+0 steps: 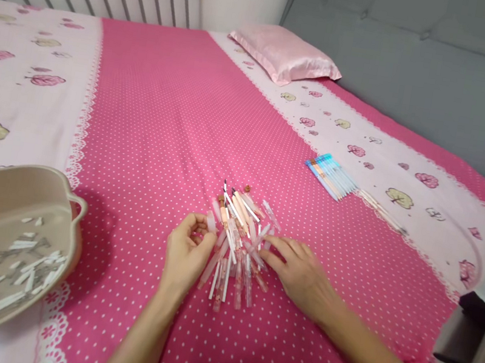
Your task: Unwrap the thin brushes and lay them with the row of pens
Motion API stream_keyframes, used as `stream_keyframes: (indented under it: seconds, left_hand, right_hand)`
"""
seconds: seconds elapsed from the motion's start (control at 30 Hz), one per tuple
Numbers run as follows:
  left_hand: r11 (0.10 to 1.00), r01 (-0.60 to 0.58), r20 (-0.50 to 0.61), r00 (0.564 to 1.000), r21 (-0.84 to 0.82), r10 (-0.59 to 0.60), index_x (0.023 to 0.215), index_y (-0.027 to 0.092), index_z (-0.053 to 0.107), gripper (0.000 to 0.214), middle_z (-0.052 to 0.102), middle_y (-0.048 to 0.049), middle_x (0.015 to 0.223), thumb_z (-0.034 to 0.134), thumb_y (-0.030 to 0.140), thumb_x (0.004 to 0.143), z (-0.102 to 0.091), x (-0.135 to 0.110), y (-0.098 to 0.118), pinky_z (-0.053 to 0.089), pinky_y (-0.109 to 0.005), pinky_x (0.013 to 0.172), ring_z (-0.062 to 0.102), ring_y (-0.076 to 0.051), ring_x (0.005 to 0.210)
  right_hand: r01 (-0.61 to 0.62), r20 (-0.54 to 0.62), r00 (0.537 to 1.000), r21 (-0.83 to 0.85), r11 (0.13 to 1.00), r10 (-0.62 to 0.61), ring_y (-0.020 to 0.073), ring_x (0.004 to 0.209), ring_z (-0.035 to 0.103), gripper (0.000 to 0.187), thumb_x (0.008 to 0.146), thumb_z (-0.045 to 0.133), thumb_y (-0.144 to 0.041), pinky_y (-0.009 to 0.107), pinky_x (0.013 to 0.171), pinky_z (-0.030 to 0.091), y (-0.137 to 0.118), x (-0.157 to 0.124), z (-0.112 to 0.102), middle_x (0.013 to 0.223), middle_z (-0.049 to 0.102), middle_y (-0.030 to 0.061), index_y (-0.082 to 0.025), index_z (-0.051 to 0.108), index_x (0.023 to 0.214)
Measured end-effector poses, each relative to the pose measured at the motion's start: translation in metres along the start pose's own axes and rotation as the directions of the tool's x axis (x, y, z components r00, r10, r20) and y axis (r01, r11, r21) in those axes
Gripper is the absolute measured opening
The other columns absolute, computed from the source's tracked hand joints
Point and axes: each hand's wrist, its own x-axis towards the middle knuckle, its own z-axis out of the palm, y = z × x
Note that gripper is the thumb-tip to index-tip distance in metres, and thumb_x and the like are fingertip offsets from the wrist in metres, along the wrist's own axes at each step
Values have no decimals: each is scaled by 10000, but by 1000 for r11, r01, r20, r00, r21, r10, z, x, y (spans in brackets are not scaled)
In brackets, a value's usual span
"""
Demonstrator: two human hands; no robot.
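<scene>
A loose pile of thin pens and clear caps (pixel 237 242) lies on the pink dotted bedsheet (pixel 162 132). My left hand (pixel 186 252) sits at the pile's left edge, fingers curled in a pinch around one small clear piece. Flat on the pile's right side rests my right hand (pixel 297 270), fingers stretched out and touching the pens. Farther right lies a neat row of blue-capped pens (pixel 330 175).
A beige plastic basin (pixel 2 248) with several white scraps in it stands at the lower left on the bed. A pink pillow (pixel 285 53) lies at the head of the bed by a grey padded headboard (pixel 426 69). A dark object (pixel 472 328) stands off the bed's right edge.
</scene>
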Motion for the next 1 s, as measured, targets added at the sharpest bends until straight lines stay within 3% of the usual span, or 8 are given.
stream_keyframes:
  seconds: [0.27,0.47,0.57,0.67,0.77,0.87,0.93,1.0]
  left_hand:
    - [1000,5,3,1000,-2,-5,786,154,567,127,574,18,687,536,167,664,1,-1,0,410,-217,558,506,-107,582]
    - [1000,-14,17,1000,2,14,797,152,563,127,574,17,704,540,167,673,1,-1,-1,408,-221,578,508,-110,604]
    - [999,-37,20,999,32,36,790,157,559,108,570,22,694,540,179,686,2,-2,-1,398,-219,567,492,-106,592]
    - [991,-97,37,995,91,94,786,168,563,96,577,21,706,522,162,699,4,-5,-2,400,-217,569,497,-107,601]
    - [960,-213,97,975,181,198,803,171,585,109,589,7,718,518,155,718,5,-9,-2,409,-229,574,512,-122,625]
    - [875,-404,188,912,266,364,844,163,598,138,602,-14,743,516,138,736,7,-13,-2,417,-251,607,521,-135,655]
    - [793,-537,253,841,286,478,861,157,589,152,606,-24,759,513,111,738,9,-14,-2,414,-259,623,523,-139,673]
    - [721,-633,309,771,280,557,869,156,574,165,604,-28,762,516,83,733,11,-16,-1,411,-259,622,522,-140,683]
  right_hand:
    - [2,-13,1000,25,1000,-2,245,1172,439,300,876,489,-144,429,911,448,5,0,6,1309,510,66,-296,615,1102]
    - [86,-145,986,-27,996,-89,223,1043,536,168,869,511,-139,396,845,485,4,0,5,1162,620,93,-189,671,864]
    - [116,-281,956,99,988,-84,200,937,597,188,850,536,-103,349,753,517,4,0,-2,1047,664,100,-182,678,946]
    - [81,-384,920,368,926,73,160,863,643,268,836,545,-72,296,703,547,0,0,-19,958,691,69,-226,671,1016]
    - [-134,-350,825,640,756,443,134,796,669,265,817,600,-125,266,687,569,-4,0,-40,892,712,8,-293,671,1010]
    - [-322,-228,592,812,486,773,128,731,675,251,818,619,-216,252,646,572,-4,-2,-54,878,717,0,-291,644,1057]
    - [-297,-163,502,890,347,849,129,707,674,340,820,621,-253,247,628,571,-4,-3,-57,859,716,5,-277,578,1157]
    - [-241,-140,479,928,283,867,132,710,675,444,812,630,-257,247,633,572,-5,-3,-58,843,715,5,-271,499,1236]
